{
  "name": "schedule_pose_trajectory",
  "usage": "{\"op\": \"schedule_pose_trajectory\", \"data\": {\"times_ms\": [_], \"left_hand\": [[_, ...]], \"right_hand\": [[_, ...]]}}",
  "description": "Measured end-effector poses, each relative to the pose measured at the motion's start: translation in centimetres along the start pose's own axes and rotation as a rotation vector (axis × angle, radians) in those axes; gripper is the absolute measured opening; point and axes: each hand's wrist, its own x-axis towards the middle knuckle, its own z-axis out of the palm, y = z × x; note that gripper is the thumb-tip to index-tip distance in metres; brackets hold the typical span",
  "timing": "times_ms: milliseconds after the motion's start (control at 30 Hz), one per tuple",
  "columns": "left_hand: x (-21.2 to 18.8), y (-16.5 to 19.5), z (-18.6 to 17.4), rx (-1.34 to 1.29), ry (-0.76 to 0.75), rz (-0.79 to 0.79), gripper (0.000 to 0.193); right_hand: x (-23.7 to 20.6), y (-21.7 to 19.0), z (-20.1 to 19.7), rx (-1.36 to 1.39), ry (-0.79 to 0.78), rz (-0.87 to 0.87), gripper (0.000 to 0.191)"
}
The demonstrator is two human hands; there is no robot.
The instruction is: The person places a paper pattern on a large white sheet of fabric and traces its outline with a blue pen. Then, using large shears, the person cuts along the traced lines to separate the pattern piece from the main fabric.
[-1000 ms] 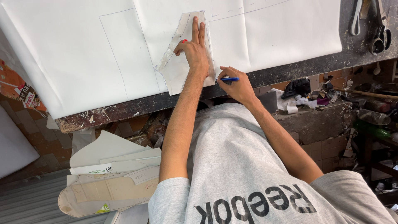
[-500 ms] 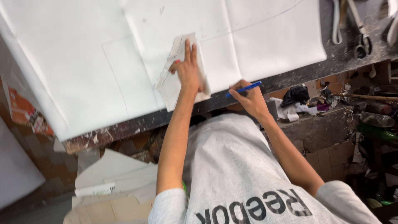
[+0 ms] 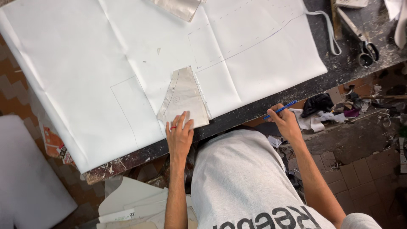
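A large white sheet (image 3: 97, 63) with thin drawn lines covers the dark worktable (image 3: 339, 72). A small beige pattern piece (image 3: 184, 95), shaped like a tapered wedge, lies flat on it near the front edge. My left hand (image 3: 179, 135) rests with its fingers spread on the lower end of that piece. My right hand (image 3: 286, 123) is off the table edge, below it, and grips a blue pen (image 3: 280, 109) that points up and to the right.
Scissors (image 3: 360, 42) and a white strap (image 3: 328, 29) lie at the table's right end. Another beige piece (image 3: 178, 7) sits at the top edge. Cardboard pieces (image 3: 131, 203) lie on the floor at lower left, scraps (image 3: 322, 110) on a ledge at right.
My left hand slid down from the middle of the pattern piece to its lower end. My right hand with the pen drew back from the sheet to below the table edge.
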Motion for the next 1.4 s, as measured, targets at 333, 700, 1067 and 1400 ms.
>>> {"op": "schedule_pose_trajectory", "data": {"times_ms": [333, 700, 1067, 1400], "left_hand": [[5.7, 3.2, -6.8, -0.604, 0.609, -0.330, 0.029], [10.7, 18.3, -1.5, -0.319, 0.081, 0.239, 0.039], [16.1, 19.7, 0.1, -0.337, 0.064, 0.193, 0.038], [14.3, 14.7, 0.5, -0.206, 0.018, -0.149, 0.036]], "right_hand": [[6.7, -2.4, 0.0, 0.432, -0.281, -0.189, 0.031], [15.5, -4.4, -1.8, 0.557, -0.485, -0.141, 0.061], [24.8, -9.2, -8.0, -0.285, -0.553, -0.219, 0.069], [47.8, -10.9, -20.9, 0.726, 0.180, -0.327, 0.043]]}}
